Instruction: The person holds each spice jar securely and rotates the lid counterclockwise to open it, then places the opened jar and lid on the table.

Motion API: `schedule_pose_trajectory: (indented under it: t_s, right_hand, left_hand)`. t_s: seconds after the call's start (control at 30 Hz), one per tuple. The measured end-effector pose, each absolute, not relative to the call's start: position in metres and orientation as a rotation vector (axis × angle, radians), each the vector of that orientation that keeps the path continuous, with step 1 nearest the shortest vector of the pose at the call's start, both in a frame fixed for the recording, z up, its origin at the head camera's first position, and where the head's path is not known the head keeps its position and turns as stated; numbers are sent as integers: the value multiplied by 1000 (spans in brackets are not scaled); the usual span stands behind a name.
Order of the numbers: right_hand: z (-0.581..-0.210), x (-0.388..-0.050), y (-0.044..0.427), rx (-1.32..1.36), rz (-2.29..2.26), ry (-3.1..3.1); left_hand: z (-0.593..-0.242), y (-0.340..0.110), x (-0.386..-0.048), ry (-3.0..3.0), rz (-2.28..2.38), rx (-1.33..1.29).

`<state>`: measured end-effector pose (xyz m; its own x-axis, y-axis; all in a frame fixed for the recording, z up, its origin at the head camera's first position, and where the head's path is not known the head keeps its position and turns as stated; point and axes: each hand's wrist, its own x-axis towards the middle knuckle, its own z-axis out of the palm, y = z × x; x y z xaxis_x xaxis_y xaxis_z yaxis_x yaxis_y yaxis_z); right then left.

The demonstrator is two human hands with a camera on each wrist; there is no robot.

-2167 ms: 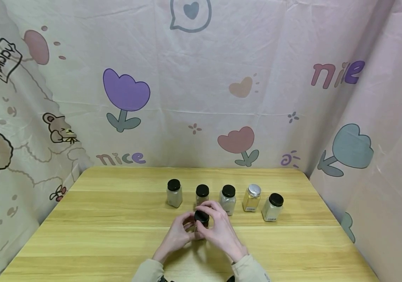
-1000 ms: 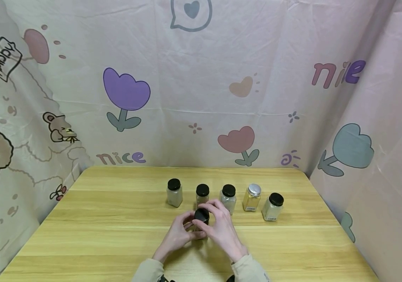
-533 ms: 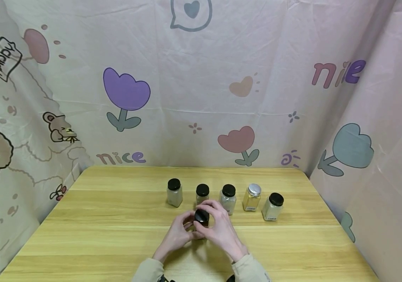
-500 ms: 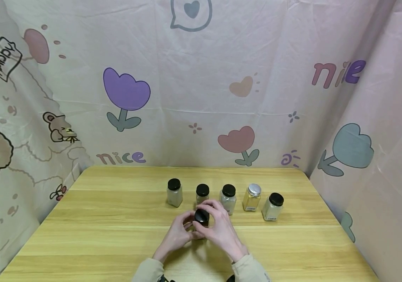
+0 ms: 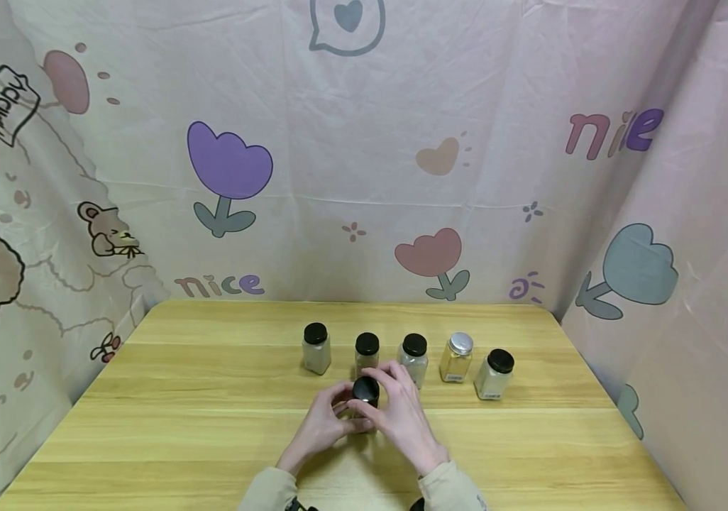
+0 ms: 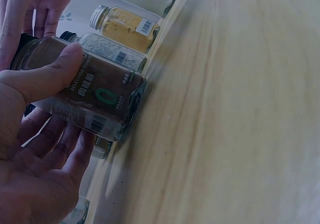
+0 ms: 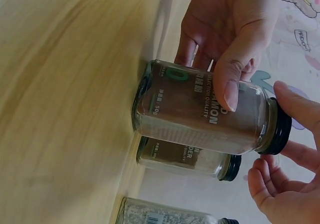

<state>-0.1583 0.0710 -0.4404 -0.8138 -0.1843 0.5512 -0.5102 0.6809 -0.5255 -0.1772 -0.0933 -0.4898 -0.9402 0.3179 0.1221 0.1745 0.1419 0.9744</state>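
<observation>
The right hand, its grip pinching the black lid, has shifted slightly since half a second ago, while the left hand stays clamped around the cinnamon jar.

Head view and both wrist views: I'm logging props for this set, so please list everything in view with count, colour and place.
Square glass jar with brown contents: one, clear glass, between the hands
Round screw lid: one, black, on that jar
Black-lidded glass jars with pale contents: three, whitish to greyish, first, third and fifth in the back row
Black-lidded glass jar with brown contents: one, second in row
Silver-lidded glass jar: one, yellow contents, fourth in row
Wooden table: one, yellowish, under the jars
Printed cloth backdrop: pale pinkish, behind and beside the table
Left hand: one, bare, holding the front jar
Right hand: one, bare, at its lid
Sleeves: two, beige, bottom edge
</observation>
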Motion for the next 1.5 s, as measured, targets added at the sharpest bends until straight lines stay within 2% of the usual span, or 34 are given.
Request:
schedule_pose_trajectory:
  t_s: [0.3, 0.63, 1.5]
  right_hand:
    - [-438, -157, 72, 600, 1045, -2484]
    - [-440, -156, 69, 516, 935, -2470]
    - [-440, -155, 67, 535, 1005, -2463]
  left_hand:
    - [-492, -94, -178, 2312, 1934, 595]
    - [-491, -95, -178, 2289, 1928, 554]
    - [-494, -95, -179, 2277, 1962, 603]
